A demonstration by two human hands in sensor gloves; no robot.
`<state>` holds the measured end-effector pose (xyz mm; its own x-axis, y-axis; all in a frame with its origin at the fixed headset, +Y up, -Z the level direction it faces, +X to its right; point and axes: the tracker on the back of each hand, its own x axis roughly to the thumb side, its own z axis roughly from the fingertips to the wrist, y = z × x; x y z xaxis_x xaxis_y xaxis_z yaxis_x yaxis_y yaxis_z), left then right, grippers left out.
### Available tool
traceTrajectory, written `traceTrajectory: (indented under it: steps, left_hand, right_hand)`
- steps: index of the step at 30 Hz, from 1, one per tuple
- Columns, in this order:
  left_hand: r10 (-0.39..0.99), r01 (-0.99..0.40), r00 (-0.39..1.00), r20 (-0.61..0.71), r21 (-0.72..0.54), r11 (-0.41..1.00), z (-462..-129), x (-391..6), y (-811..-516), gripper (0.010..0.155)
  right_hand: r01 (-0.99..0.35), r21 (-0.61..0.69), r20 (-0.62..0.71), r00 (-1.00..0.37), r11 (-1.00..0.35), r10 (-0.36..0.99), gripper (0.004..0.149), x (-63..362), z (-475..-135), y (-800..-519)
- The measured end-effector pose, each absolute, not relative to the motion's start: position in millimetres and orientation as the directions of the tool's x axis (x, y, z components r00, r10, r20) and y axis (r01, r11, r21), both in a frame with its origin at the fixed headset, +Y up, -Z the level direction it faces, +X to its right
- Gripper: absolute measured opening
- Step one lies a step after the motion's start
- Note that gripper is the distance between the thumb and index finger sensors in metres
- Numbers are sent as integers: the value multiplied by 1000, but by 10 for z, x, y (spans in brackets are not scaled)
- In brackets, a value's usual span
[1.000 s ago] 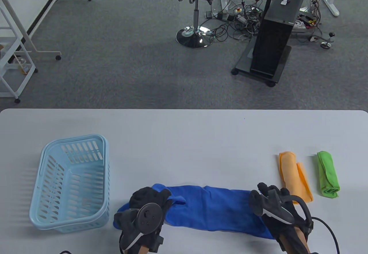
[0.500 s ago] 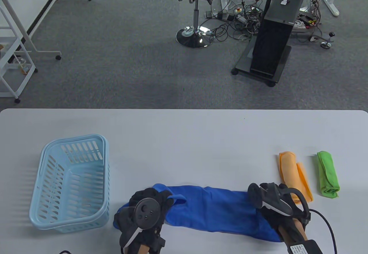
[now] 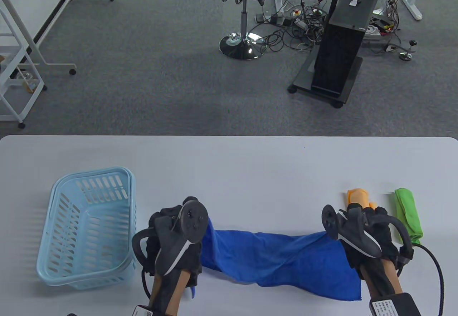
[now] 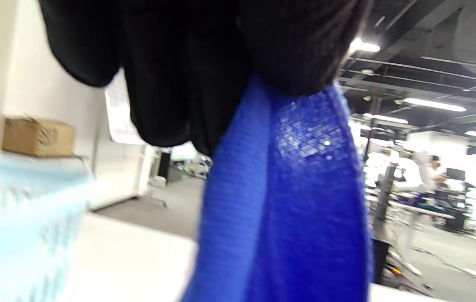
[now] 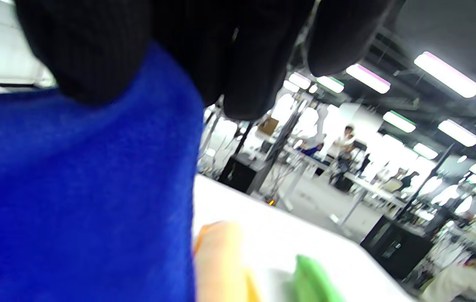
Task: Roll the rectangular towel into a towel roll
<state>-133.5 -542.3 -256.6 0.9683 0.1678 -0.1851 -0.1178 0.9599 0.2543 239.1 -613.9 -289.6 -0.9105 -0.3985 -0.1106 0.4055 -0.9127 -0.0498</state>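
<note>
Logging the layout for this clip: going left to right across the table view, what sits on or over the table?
Light blue basket → left hand → blue towel → right hand → green towel.

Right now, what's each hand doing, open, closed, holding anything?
Left hand: closed, grips one end of the blue towel.
Right hand: closed, grips its other end.

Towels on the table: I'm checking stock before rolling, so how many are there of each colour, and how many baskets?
Blue towel: 1
Orange towel: 1
Green towel: 1
Light blue basket: 1
Total: 4 things, 3 of them towels
</note>
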Motion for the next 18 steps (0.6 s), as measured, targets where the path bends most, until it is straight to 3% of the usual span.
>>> traceTrajectory:
  steps: [5,9,11,14,18]
  left_hand:
    - [288,-201,923,-256,317,927,-2643,-1859,-5151,43]
    - [262,-161,893,-366,282,946,-2665,-2289,-5178,43]
    - [292,-213,862,-415,227,950,-2652,-2471,-5208,43]
    - [348,-248,811,-470,262,933,-2628,-2717,-5240,42]
    - [257,-129,805,-534,265,956,-2618,-2981,-5292,42]
  right_hand:
    - [456,-78,-202,-878,-886,-434,43,2669,-2821,-6091]
    - [486,-120,-277,-854,-866,-441,41,2885,-2780,-6071]
    - [460,-148,-308,-863,-875,-401,40,2964,-2777,-6047]
    - [466,-129,-396,-834,-875,-385,37,3117,-2790,-6024]
    - [288,-115,-524,-831,-951,-188,36,3432,-2747,-6015]
